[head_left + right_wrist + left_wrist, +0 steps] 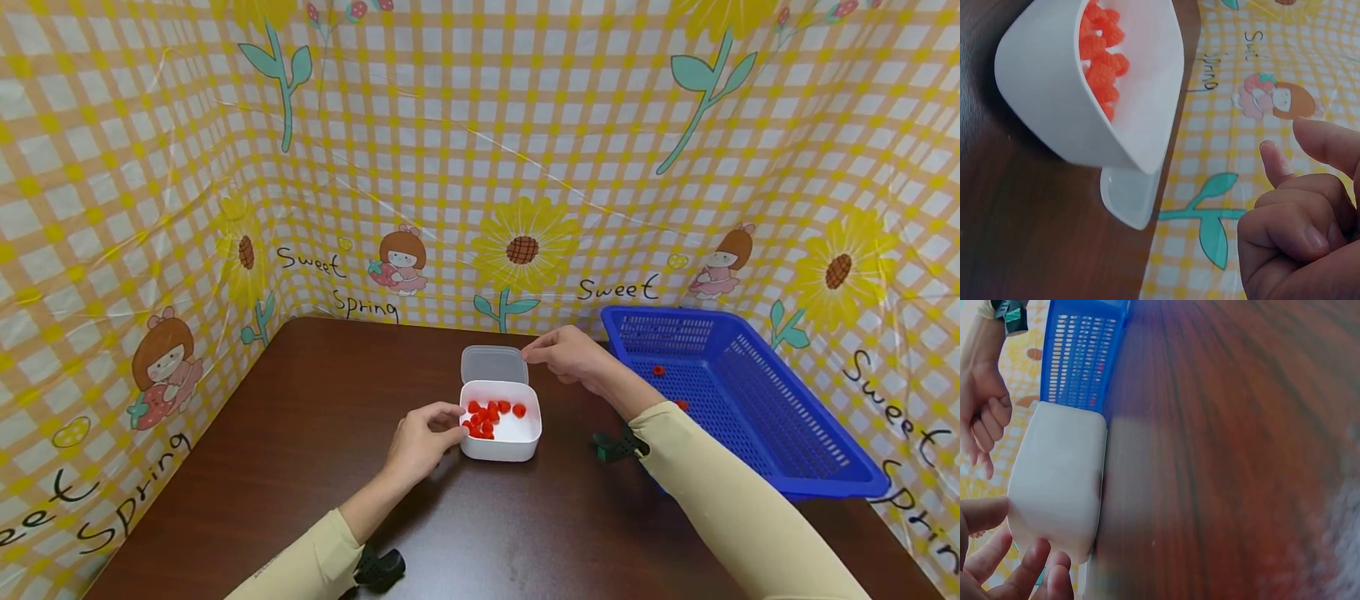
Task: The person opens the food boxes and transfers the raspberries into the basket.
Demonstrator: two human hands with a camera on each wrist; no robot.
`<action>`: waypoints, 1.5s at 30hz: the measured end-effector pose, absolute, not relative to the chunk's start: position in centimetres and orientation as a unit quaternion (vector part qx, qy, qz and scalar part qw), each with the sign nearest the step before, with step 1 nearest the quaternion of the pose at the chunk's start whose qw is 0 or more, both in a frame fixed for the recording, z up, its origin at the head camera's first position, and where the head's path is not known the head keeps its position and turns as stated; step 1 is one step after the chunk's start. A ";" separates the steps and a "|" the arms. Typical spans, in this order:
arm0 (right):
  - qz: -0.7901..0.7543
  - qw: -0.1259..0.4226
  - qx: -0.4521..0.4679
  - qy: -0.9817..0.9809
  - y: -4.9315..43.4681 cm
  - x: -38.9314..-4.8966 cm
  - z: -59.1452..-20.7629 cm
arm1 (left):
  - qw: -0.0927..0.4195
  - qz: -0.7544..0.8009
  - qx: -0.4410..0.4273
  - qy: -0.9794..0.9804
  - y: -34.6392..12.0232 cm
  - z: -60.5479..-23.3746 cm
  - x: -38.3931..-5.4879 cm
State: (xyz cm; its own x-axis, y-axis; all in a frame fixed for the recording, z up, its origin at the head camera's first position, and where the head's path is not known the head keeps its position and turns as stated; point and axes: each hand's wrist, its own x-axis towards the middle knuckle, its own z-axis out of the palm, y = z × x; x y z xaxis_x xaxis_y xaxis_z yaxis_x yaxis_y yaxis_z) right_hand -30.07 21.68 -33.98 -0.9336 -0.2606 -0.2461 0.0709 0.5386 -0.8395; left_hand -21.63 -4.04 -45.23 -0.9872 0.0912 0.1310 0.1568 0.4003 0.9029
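A white square box (501, 450) stands on the table with several small red raspberry-like pieces (492, 410) inside, mostly toward its left side. Its translucent lid (493, 365) lies open behind it. At the box's left end, my left hand (422, 439) grips the corner, thumb on the rim and fingers against the side, as the left wrist view shows. My right hand (573, 356) hovers by the lid's right corner. In the right wrist view its index finger and thumb stick out with a gap and nothing between them, while the other fingers (1300, 231) are bent.
To the right stands a blue perforated basket (806, 433), holding a couple of red pieces (658, 370). A checked cloth (420, 150) with sunflowers hangs around the back and sides of the dark wooden table (330, 392).
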 end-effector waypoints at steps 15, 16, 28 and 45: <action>-0.477 0.205 -0.060 0.852 18.6 -29.6 -37.0 | 0.035 -0.543 -0.079 -0.835 -4.1 -45.5 -21.8; -0.479 0.207 -0.059 0.851 18.4 -29.5 -37.1 | 0.033 -0.544 -0.078 -0.835 -4.1 -45.5 -21.8; -0.482 0.215 -0.065 0.847 16.8 -29.2 -39.1 | 0.031 -0.549 -0.082 -0.832 -4.1 -45.5 -21.8; -0.486 0.214 -0.077 0.844 15.0 -28.8 -41.5 | 0.040 -0.546 -0.087 -0.832 -4.2 -45.6 -22.0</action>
State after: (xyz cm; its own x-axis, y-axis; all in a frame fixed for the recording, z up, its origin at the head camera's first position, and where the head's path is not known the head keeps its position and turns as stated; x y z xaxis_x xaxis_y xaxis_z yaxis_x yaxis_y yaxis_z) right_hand -28.81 14.95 -41.54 -0.8962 -0.3391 -0.2862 0.0778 0.5150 -0.8537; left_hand -21.99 -4.15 -45.60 -0.9817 0.1006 0.1617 0.1884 0.3885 0.9020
